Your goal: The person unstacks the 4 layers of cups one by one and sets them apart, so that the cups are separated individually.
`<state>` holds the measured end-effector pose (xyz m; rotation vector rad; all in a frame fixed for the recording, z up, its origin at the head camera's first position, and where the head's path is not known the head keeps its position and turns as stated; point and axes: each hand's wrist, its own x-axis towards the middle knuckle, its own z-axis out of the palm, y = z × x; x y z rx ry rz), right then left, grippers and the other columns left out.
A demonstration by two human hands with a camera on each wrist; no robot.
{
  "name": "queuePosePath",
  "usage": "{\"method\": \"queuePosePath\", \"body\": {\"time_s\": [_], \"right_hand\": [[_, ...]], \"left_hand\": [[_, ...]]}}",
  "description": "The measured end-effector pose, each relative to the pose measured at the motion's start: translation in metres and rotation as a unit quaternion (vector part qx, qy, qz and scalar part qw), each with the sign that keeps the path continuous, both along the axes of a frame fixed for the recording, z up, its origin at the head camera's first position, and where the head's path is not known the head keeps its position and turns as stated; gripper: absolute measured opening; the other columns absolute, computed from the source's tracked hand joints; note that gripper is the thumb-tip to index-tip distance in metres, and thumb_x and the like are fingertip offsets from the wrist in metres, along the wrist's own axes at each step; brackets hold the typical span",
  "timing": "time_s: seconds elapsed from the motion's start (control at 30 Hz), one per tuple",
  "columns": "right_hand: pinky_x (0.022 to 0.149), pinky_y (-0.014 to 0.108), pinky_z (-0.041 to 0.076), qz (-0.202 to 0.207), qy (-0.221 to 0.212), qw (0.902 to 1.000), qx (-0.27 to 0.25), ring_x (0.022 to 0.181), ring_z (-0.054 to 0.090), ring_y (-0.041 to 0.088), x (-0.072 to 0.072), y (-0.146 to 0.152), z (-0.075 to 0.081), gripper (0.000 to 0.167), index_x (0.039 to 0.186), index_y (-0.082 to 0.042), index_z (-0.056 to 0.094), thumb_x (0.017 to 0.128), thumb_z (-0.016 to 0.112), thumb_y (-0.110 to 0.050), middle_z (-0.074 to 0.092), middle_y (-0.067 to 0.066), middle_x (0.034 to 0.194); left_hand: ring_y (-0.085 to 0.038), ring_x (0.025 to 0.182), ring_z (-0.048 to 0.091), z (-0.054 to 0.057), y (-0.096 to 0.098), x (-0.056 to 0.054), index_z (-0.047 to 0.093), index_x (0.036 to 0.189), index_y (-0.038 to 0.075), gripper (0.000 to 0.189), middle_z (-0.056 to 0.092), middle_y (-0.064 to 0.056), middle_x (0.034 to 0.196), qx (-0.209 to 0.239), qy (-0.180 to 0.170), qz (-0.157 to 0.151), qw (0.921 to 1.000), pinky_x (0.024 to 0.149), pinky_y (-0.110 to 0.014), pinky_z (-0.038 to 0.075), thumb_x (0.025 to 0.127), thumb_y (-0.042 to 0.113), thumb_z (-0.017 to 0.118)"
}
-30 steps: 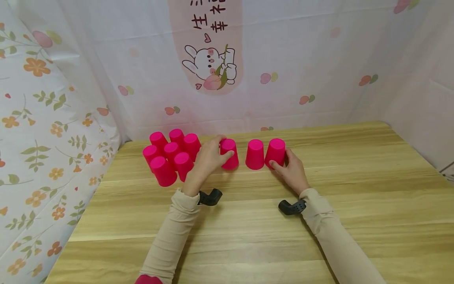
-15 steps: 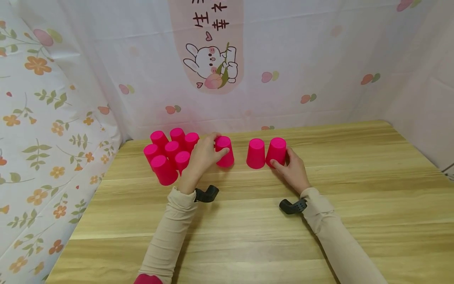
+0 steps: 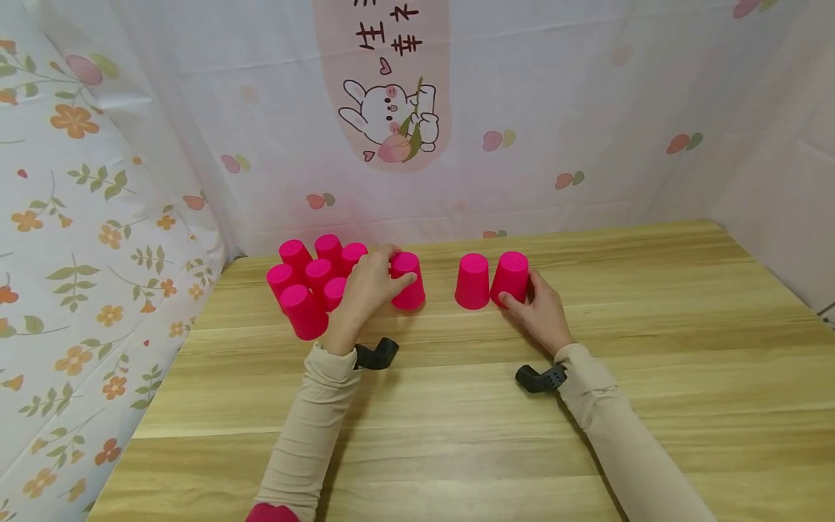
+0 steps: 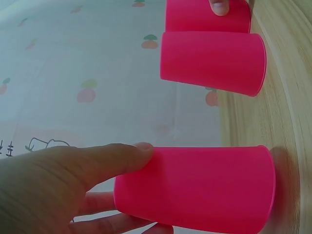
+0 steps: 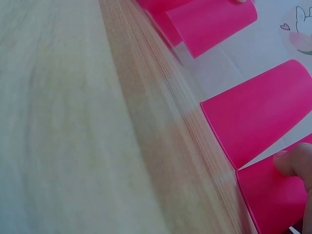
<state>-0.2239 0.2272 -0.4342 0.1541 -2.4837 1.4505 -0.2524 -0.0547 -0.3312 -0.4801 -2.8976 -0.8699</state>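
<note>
My left hand [image 3: 367, 288] grips an upside-down pink plastic cup [image 3: 408, 290], thumb on the near side and fingers around the far side. In the left wrist view, this cup [image 4: 204, 187] has its wide rim right at the tabletop. My right hand [image 3: 541, 312] holds another inverted pink cup [image 3: 511, 272] at the right end of the row, with its thumb low on the side. Between them stands a third cup [image 3: 472, 283], untouched by either hand. Its rim meets the right-hand cup's rim in the right wrist view, where my right thumb [image 5: 292, 161] shows.
A cluster of several inverted pink cups [image 3: 305, 312] stands at the back left, partly hidden behind my left hand. The wooden table [image 3: 443, 420] ends at a printed cloth backdrop [image 3: 554, 109]. Black wrist cameras [image 3: 377, 355] jut inward from both wrists.
My left hand has carried its cup leftward toward the cluster, widening the gap to the middle cup. My right hand and its cup stay in place.
</note>
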Motion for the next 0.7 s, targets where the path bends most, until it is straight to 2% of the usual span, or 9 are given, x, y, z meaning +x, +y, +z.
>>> {"method": "queuePosePath", "body": {"time_s": [0.4, 0.7], "right_hand": [[0.092, 0.045, 0.043, 0.004, 0.0, 1.0, 0.0, 0.109, 0.052, 0.033, -0.0013, -0.0011, -0.0001, 0.052, 0.128, 0.003, 0.042, 0.086, 0.066, -0.019, 0.053, 0.02, 0.12], [0.093, 0.045, 0.042, 0.0, -0.003, 1.0, 0.0, 0.11, 0.052, 0.034, -0.0005, -0.0011, 0.0002, 0.053, 0.128, 0.003, 0.042, 0.086, 0.066, -0.018, 0.052, 0.021, 0.12]], "left_hand": [[-0.027, 0.09, 0.059, -0.0026, -0.0043, -0.0002, 0.056, 0.119, 0.001, 0.049, 0.062, -0.013, 0.105, -0.008, -0.003, 0.012, 0.9999, 0.073, -0.039, 0.051, 0.081, 0.026, 0.071], [-0.027, 0.088, 0.06, -0.0003, -0.006, -0.0009, 0.057, 0.119, 0.0, 0.047, 0.063, -0.013, 0.104, -0.008, -0.006, 0.017, 0.9998, 0.073, -0.038, 0.052, 0.081, 0.025, 0.071]]}}
